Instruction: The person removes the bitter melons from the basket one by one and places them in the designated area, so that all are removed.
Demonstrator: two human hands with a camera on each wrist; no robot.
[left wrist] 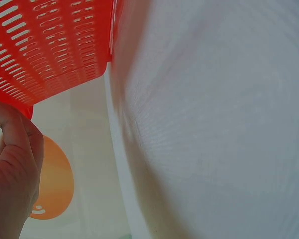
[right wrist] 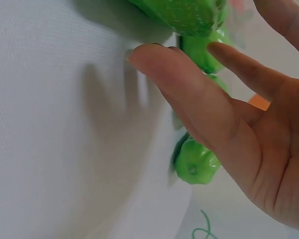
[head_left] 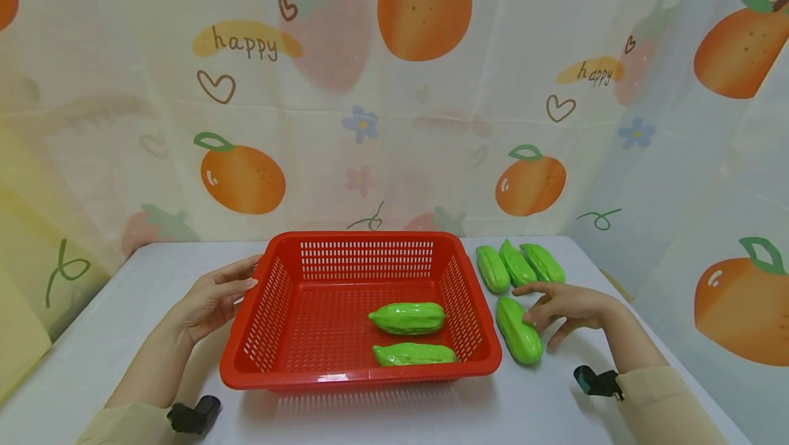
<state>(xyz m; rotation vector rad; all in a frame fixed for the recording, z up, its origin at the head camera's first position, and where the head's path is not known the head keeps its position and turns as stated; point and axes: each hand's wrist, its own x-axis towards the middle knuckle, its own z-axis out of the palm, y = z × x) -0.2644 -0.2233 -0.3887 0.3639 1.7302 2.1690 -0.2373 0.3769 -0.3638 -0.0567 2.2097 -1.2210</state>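
Observation:
A red plastic basket (head_left: 360,378) with slotted walls stands in the middle of the head view. Two green bitter melons lie inside it, an upper one (head_left: 408,319) and a lower one (head_left: 414,354) partly hidden by the front rim. My left hand (head_left: 212,300) pinches the basket's left rim, thumb and fingers at its edge; the left wrist view shows this hand (left wrist: 15,159) by the basket's corner. To the right of the basket, my right hand (head_left: 570,308) reaches over a bitter melon (head_left: 519,332) on the table, fingers spread and fingertips close to its side.
Behind the right hand, several more bitter melons (head_left: 493,269) lie side by side at the table's back right. White cloth covers the table (head_left: 345,421). A fruit-printed curtain (head_left: 394,157) hangs along the back and sides.

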